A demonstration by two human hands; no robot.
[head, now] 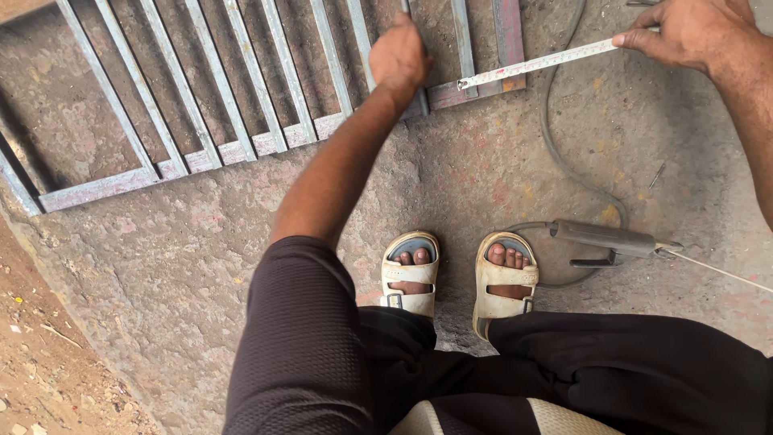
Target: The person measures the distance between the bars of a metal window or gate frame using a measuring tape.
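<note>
A metal grille frame point(193, 157) of parallel flat bars lies on the concrete floor at the top left. My left hand point(398, 56) is closed around one upright bar point(420, 101) near the frame's right end. My right hand point(684, 32) at the top right pinches a tape measure blade point(539, 64), which stretches left across the floor. The blade's hooked end point(463, 83) rests on the frame's right corner. The tape's case is not visible.
A welding electrode holder point(604, 239) with a thin rod lies on the floor by my right sandal point(503, 282); its cable point(555, 153) loops up past the frame. My left sandal point(411, 274) stands beside it. Loose dirt borders the concrete at the bottom left.
</note>
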